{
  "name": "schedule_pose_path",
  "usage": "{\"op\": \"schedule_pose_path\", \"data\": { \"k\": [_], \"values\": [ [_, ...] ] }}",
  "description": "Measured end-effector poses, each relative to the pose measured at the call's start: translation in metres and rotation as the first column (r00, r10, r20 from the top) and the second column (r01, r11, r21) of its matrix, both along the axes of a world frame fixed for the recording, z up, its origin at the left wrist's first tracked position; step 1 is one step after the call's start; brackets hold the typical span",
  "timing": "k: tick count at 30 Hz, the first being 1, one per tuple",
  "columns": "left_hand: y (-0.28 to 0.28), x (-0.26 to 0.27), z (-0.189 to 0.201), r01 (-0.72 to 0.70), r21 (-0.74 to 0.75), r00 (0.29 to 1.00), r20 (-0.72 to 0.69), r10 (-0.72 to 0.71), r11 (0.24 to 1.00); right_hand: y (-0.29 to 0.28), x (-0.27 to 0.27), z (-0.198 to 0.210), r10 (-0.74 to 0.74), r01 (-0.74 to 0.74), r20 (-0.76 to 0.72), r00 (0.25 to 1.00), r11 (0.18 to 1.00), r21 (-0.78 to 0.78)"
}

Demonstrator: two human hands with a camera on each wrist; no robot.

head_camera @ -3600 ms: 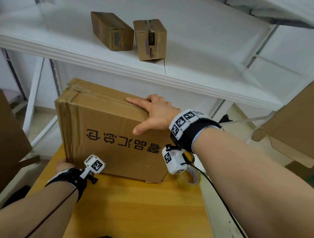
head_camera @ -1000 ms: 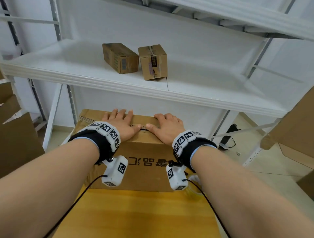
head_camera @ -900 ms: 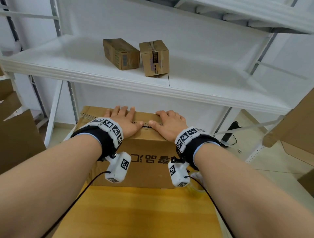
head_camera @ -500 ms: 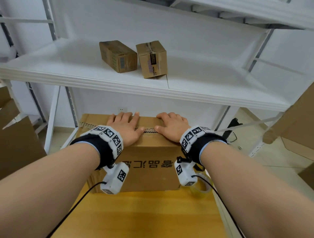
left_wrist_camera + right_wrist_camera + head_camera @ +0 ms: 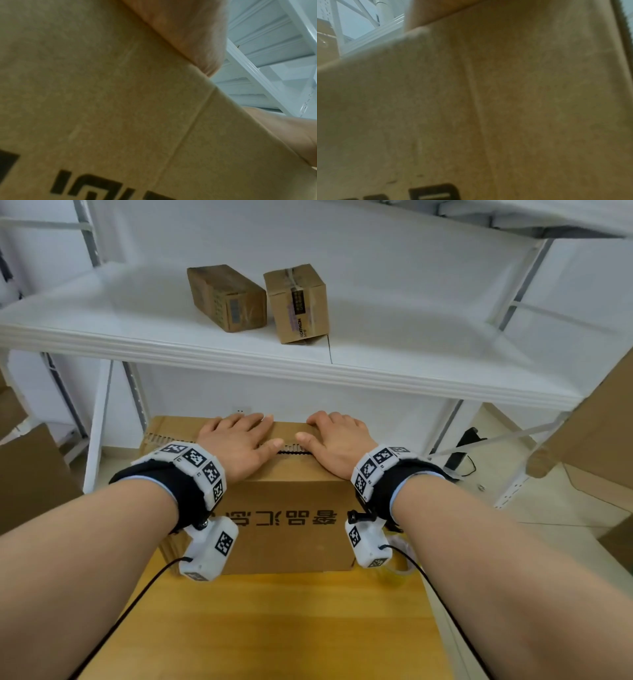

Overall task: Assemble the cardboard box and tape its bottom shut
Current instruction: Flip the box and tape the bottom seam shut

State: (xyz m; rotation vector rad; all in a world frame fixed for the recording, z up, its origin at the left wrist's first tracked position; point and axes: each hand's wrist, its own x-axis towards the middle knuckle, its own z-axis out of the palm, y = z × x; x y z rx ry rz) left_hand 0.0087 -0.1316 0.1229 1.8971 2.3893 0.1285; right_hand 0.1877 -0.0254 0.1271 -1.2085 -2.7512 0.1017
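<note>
Both hands lie flat on top of the box [image 5: 284, 529], which stands on the desk [image 5: 260, 628] below the shelf [image 5: 411, 361]: left hand [image 5: 236, 445] and right hand [image 5: 334, 445] press, fingers straight, beside its flap seam. Empty corrugated board looks light and stiff but creasable; better held at edges. Tape roll [image 5: 399, 568] sits right of the box.

looks like a stockroom or packing area tbh: white metal shelving [image 5: 308, 364] holding small taped cartons [image 5: 296, 302], flattened cardboard [image 5: 30, 474] leaning around, wooden worktable [image 5: 274, 628].
</note>
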Motion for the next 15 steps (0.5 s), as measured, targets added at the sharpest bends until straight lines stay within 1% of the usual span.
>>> {"op": "schedule_pose_path", "data": {
  "k": [5, 9, 13, 15],
  "values": [
    [-0.005, 0.006, 0.004, 0.044, -0.145, 0.998, -0.034, -0.049, 0.988, 0.004, 0.001, -0.002, 0.006, -0.006, 0.012, 1.000, 1.000, 0.006],
    [0.001, 0.021, 0.008, 0.035, -0.244, 0.999, -0.011, -0.038, 0.969, 0.006, 0.001, -0.002, 0.010, -0.011, 0.044, 0.999, 1.000, 0.005],
    [0.014, 0.034, 0.004, -0.015, -0.220, 0.997, -0.074, -0.001, 0.975, 0.007, 0.001, -0.002, 0.020, -0.020, 0.062, 0.998, 1.000, 0.002],
    [0.014, 0.032, 0.004, -0.017, -0.217, 0.998, -0.070, 0.002, 0.976, 0.006, 0.001, -0.003, 0.024, -0.024, 0.047, 0.999, 1.000, 0.001]
  ]
}}
